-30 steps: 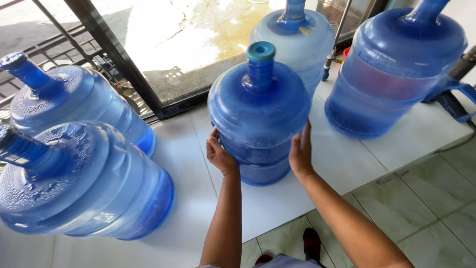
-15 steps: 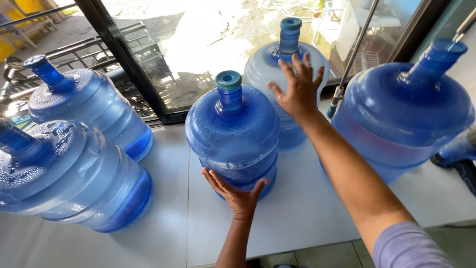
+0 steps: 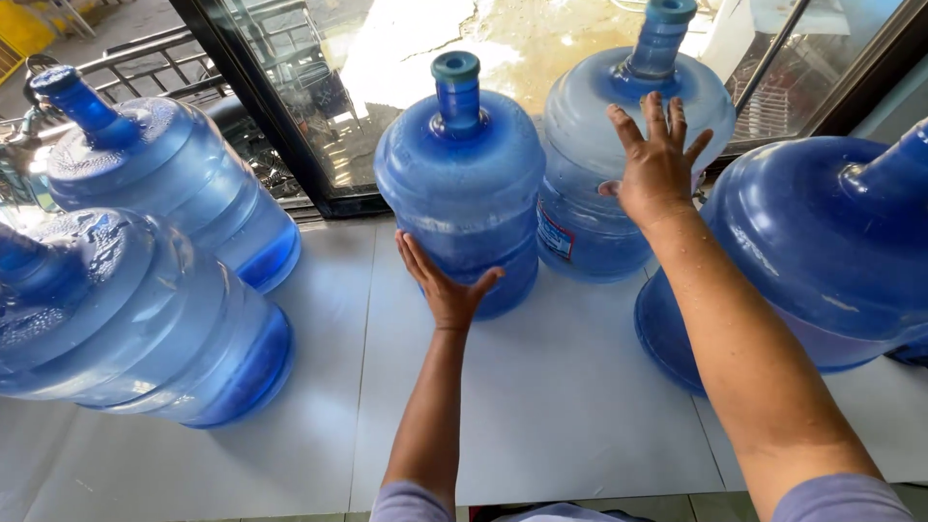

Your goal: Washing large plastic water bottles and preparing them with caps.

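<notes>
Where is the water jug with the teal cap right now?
The teal-capped jug stands upright mid-frame on the white floor, the left hand against its lower side, a paler jug just right.

Water refill shop: 5 big blue jugs [image 3: 462,184] on white tiled floor [image 3: 541,406] by glass storefront [image 3: 387,58].

Change vs. earlier frames: 1.0 s ago both hands gripped the lower sides of the middle jug [image 3: 460,188]. Right hand [image 3: 655,164] has since let go, lifted and reached fwd; fingers spread, now laid on the shoulder of the paler rear jug [image 3: 619,155], a bit further onto it than 0.5 s ago. Left hand [image 3: 445,285] shifted from the jug's left flank to its front base, palm open against it.
</notes>
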